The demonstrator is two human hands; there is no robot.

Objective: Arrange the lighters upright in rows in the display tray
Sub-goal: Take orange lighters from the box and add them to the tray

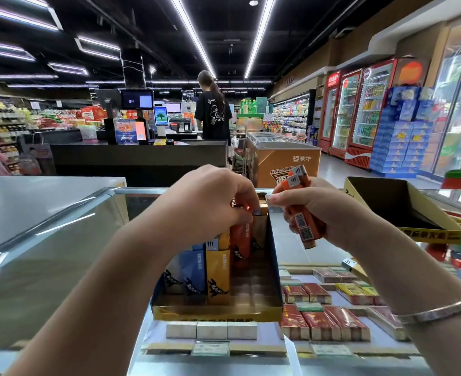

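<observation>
A cardboard display tray (274, 267) with a gold front lip sits on the glass counter in front of me. Inside stand upright lighters: a blue one (195, 270), a yellow one (218, 272) and an orange one (241, 245). My left hand (210, 204) reaches down into the tray, fingers curled on the top of the orange lighter. My right hand (321, 210) hovers just right of the tray and grips a small bunch of orange lighters (301, 210), barcode labels facing me.
A second, empty display tray (402, 210) stands at the right on the counter. Cigarette packs (327, 318) lie under the glass counter top (61, 253). A yellow lighter (355, 267) lies on the glass at right. A person stands at the checkout behind.
</observation>
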